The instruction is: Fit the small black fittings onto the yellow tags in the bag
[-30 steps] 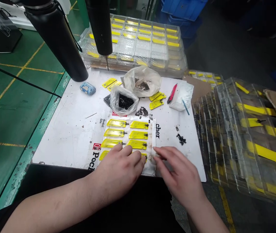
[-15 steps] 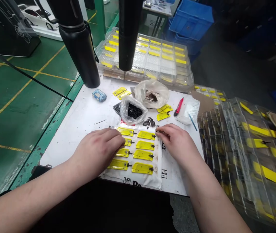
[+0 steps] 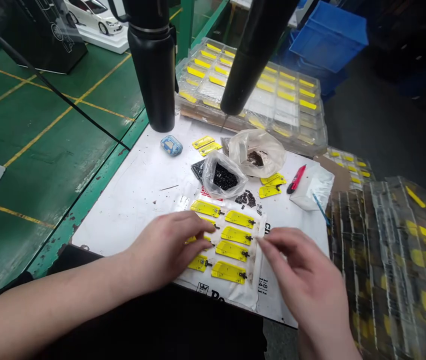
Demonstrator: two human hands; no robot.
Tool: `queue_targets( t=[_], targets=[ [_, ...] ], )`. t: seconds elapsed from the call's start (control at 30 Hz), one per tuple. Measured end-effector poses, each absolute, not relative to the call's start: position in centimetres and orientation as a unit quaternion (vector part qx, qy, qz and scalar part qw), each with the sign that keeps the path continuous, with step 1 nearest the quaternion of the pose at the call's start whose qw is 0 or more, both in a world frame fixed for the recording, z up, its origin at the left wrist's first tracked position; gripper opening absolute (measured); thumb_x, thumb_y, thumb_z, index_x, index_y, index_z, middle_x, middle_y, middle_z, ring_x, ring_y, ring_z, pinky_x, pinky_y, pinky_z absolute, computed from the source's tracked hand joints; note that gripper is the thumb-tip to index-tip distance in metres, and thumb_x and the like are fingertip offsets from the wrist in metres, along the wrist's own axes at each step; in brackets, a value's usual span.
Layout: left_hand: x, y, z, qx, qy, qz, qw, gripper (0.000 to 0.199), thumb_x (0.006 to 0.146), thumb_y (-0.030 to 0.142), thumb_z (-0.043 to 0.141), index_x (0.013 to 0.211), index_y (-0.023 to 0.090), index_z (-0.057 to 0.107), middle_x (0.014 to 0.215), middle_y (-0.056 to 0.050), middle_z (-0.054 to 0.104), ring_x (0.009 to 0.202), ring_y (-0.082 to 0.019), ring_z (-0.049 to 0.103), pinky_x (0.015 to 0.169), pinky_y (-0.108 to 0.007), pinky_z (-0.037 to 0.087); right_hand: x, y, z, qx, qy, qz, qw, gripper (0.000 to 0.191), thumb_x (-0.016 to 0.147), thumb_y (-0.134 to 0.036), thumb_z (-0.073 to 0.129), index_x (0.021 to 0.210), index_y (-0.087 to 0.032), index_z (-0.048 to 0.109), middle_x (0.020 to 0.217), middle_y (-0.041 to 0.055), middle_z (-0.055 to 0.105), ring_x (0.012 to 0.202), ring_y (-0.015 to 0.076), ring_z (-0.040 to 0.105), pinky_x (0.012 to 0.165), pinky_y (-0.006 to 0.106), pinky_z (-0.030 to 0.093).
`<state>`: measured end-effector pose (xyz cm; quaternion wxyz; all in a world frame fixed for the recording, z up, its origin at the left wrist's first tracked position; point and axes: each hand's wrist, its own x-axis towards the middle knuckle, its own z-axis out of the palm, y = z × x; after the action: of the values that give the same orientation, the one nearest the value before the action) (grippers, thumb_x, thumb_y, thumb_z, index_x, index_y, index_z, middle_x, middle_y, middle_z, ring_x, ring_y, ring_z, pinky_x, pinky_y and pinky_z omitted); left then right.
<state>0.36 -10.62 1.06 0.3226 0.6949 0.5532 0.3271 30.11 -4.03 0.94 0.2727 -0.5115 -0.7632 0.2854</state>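
Several yellow plates [image 3: 229, 250] with small dark pieces at their right ends lie in two columns on a white printed bag [image 3: 252, 292]. Over the left column is my left hand [image 3: 175, 245], its thumb and fingers apart, with nothing visible between them. My right hand [image 3: 303, 275] is just right of the right column, thumb and forefinger pinched together near the end of one plate; whatever they hold is too small to make out. Behind the plates stand an open bag of black screws or bits [image 3: 225, 177] and a pile of small dark pieces [image 3: 246, 198].
A black bottle [image 3: 153, 75] and a hanging black screwdriver [image 3: 248, 65] rise behind the work area. Further items are a blue case [image 3: 171, 145], a bag with brown bits [image 3: 258, 150], a red cutter [image 3: 296, 179] and stacked clear trays [image 3: 396, 260] at the right.
The view has shifted, so the table things appear further right. My left fingers have parted more. My right hand has moved down along the right column, fingers still pinched.
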Motion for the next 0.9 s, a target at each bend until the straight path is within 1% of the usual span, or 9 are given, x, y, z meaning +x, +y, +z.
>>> queue_targets(
  t=[0.07,0.13,0.2,0.27,0.37,0.5,0.6,0.7,0.9],
  targets=[
    [1.1,-11.3,1.4,0.671,0.513,0.355,0.402,0.022,0.107,0.027,0.075,0.128,0.021,0.076,0.106,-0.002,0.082,0.093,-0.013,0.075,0.085,-0.024,0.059,28.7,-6.5,1.5,-0.477,-0.742,0.36,0.303,0.004,0.105,-0.031,0.079,0.103,-0.029,0.076,0.111,0.0062,0.075,0.101,0.0245,0.074,0.084,0.035,0.064],
    [1.6,-11.8,1.8,0.655,0.472,0.36,0.468,0.015,0.106,0.029,0.077,0.12,0.021,0.076,0.101,-0.001,0.082,0.092,-0.012,0.074,0.087,-0.024,0.058,27.2,-8.4,1.7,-0.444,-0.722,0.419,0.327,0.006,0.104,-0.025,0.079,0.103,-0.03,0.076,0.107,0.005,0.073,0.097,0.0226,0.075,0.083,0.033,0.066],
    [1.7,-12.2,2.1,0.64,0.439,0.361,0.517,0.011,0.107,0.031,0.077,0.109,0.021,0.076,0.099,-0.001,0.082,0.092,-0.012,0.074,0.088,-0.024,0.057,25.9,-9.7,1.8,-0.415,-0.69,0.485,0.341,0.007,0.104,-0.023,0.077,0.103,-0.03,0.074,0.1,0.0033,0.071,0.087,0.0201,0.075,0.071,0.029,0.065],
    [1.4,-12.4,2.4,0.625,0.417,0.368,0.548,0.014,0.108,0.032,0.075,0.102,0.02,0.076,0.096,-0.001,0.081,0.092,-0.012,0.074,0.087,-0.023,0.056,24.9,-10.3,1.8,-0.393,-0.65,0.55,0.346,0.007,0.106,-0.024,0.074,0.102,-0.03,0.071,0.095,0.0016,0.068,0.076,0.0174,0.072,0.056,0.024,0.059],
    [0.9,-12.8,2.5,0.587,0.411,0.377,0.587,0.013,0.109,0.03,0.074,0.102,0.02,0.076,0.096,-0.001,0.079,0.091,-0.012,0.071,0.086,-0.023,0.054,24.2,-10.7,1.7,-0.381,-0.622,0.591,0.346,0.008,0.108,-0.024,0.072,0.103,-0.03,0.071,0.094,-0.0003,0.067,0.066,0.0132,0.067,0.05,0.022,0.056],
    [0.8,-13.5,2.3,0.504,0.426,0.362,0.658,0.019,0.112,0.033,0.065,0.103,0.018,0.074,0.095,-0.001,0.073,0.087,-0.012,0.064,0.082,-0.024,0.052,24.2,-10.7,1.3,-0.387,-0.67,0.534,0.341,0.01,0.106,-0.022,0.074,0.106,-0.031,0.072,0.099,0.0004,0.07,0.076,0.0153,0.074,0.058,0.023,0.061],
    [1.1,-13.7,2.2,0.452,0.442,0.352,0.69,0.024,0.113,0.037,0.062,0.1,0.018,0.069,0.089,0.0,0.066,0.084,-0.012,0.056,0.078,-0.024,0.048,24.4,-10.7,1.0,-0.393,-0.732,0.449,0.329,0.013,0.105,-0.021,0.075,0.111,-0.033,0.075,0.105,0.0016,0.075,0.089,0.018,0.078,0.074,0.027,0.068],
    [1.3,-13.8,2.2,0.447,0.458,0.353,0.683,0.024,0.112,0.035,0.06,0.098,0.018,0.066,0.087,0.001,0.062,0.082,-0.012,0.052,0.076,-0.024,0.046,24.4,-10.7,1.1,-0.392,-0.774,0.38,0.32,0.017,0.106,-0.02,0.074,0.117,-0.033,0.076,0.11,0.0024,0.078,0.098,0.0196,0.08,0.086,0.029,0.069],
    [1.1,-14.3,1.8,0.487,0.493,0.337,0.638,0.024,0.111,0.036,0.058,0.098,0.018,0.065,0.086,0.001,0.063,0.078,-0.012,0.053,0.07,-0.024,0.046,24.3,-11.0,1.4,-0.355,-0.833,0.313,0.287,0.028,0.107,-0.013,0.07,0.127,-0.031,0.076,0.118,0.0026,0.079,0.103,0.0176,0.081,0.097,0.027,0.069]
  ],
)
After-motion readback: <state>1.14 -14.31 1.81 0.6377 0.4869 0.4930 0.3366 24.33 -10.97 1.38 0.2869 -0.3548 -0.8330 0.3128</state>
